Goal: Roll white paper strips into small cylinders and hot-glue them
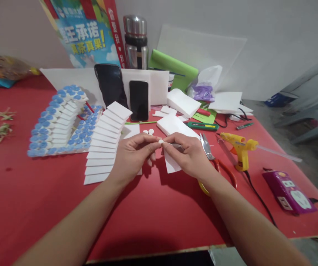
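In front of me, my left hand [135, 149] and my right hand [188, 149] meet, thumbs and forefingers pinching a small white paper roll [161, 141]. Below my right hand's fingers hangs a white paper strip [171, 162]; whether it joins the roll is hidden. Two small white rolls [148, 132] lie just beyond my left hand. Beside my left wrist, white folded pieces fan out like a curved staircase [100, 155]. Farther left stands a model [75, 136] with white steps and blue-topped rolls. Scissors [225, 170] with red and yellow handles lie partly under my right forearm.
A yellow glue gun [242, 147] and a purple power socket [290, 192] with cords are at the right. Behind lie a green cutter [202, 126], a paper stack [175, 125] and two phones [139, 99] leaning upright. A steel flask [136, 42] stands at the wall.
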The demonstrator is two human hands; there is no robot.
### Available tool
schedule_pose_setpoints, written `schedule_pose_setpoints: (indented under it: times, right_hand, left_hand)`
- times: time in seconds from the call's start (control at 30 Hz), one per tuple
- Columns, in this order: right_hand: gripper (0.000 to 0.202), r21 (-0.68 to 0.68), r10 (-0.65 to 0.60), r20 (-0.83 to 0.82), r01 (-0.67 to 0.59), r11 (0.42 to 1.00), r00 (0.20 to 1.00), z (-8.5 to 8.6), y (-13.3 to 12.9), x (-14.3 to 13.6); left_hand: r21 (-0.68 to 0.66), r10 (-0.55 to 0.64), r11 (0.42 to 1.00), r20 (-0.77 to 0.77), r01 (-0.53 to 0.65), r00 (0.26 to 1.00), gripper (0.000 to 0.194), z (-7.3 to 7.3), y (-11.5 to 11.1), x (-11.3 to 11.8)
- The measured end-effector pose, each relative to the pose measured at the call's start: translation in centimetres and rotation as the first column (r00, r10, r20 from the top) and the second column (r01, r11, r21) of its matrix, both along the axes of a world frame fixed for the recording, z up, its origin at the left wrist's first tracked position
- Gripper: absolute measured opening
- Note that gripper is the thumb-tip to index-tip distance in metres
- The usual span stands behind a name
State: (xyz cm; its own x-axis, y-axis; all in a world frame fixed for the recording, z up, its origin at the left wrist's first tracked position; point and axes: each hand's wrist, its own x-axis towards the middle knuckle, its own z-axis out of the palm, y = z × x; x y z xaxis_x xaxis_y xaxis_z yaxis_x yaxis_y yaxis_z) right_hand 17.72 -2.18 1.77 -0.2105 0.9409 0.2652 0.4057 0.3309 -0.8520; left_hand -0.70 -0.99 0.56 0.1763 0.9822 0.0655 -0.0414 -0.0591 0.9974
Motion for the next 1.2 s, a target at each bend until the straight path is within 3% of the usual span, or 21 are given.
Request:
schedule_pose_setpoints:
  times: [0.1,0.27,0.43,0.63,0.67,0.73,0.8,0.87,0.93,1.0,1.07,1.2]
  right_hand:
    - [0.019,0.000,0.014,-0.018,-0.014,1.000,1.000,0.0,0.0,0.1]
    - [0.019,-0.040,-0.081,-0.026,0.080,0.996,0.996,-0.1,0.1,-0.1]
    - [0.018,-0.059,-0.140,-0.003,0.139,0.989,0.990,-0.1,0.0,-0.4]
    - [0.018,0.062,-0.123,0.103,0.117,0.991,0.987,0.2,-0.5,-0.7]
    - [0.019,0.034,-0.116,0.092,0.113,0.993,0.989,0.3,-0.4,-0.6]
    - [0.026,-0.149,-0.090,-0.032,0.084,0.985,0.995,0.6,0.0,0.0]
    - [0.039,-0.438,-0.096,-0.270,-0.033,0.899,0.958,0.7,0.6,0.6]
    - [0.050,-0.632,-0.131,-0.510,-0.267,0.727,0.850,0.7,1.3,1.1]
    - [0.051,-0.660,-0.142,-0.683,-0.523,0.539,0.716,0.5,1.7,1.3]
    - [0.046,-0.604,-0.144,-0.784,-0.687,0.404,0.604,0.3,1.8,1.3]
    - [0.043,-0.552,-0.158,-0.831,-0.755,0.353,0.534,0.1,1.8,1.1]
    - [0.033,-0.516,-0.135,-0.852,-0.770,0.376,0.505,0.1,1.5,0.9]
  left_hand:
    - [0.033,-0.024,0.999,-0.022,0.025,0.999,0.015,0.3,-0.1,0.0]
    - [0.176,0.064,0.983,-0.068,-0.051,0.996,0.010,0.4,-0.6,0.6]
    - [0.126,0.019,0.992,-0.124,-0.003,0.992,0.012,0.2,-0.6,0.5]
    - [0.135,0.008,0.991,-0.112,0.008,0.994,0.010,-0.1,-0.2,0.3]
    - [0.137,0.008,0.990,-0.116,0.008,0.993,0.009,-0.1,-0.2,0.3]
    - [0.141,0.005,0.990,-0.134,0.014,0.991,0.010,-0.1,0.0,0.2]
    - [0.145,-0.010,0.989,-0.155,0.032,0.988,0.012,0.0,0.2,0.0]
    - [0.162,-0.022,0.986,-0.178,0.051,0.984,0.013,0.1,0.3,-0.2]
    - [0.186,-0.028,0.980,-0.207,0.068,0.978,0.013,0.2,0.5,-0.3]
    - [0.207,-0.025,0.975,-0.239,0.077,0.971,0.012,0.3,0.5,-0.4]
    - [0.225,-0.026,0.971,-0.251,0.084,0.968,0.012,0.4,0.4,-0.5]
    - [0.213,-0.038,0.973,-0.222,0.087,0.974,0.013,0.4,0.4,-0.5]
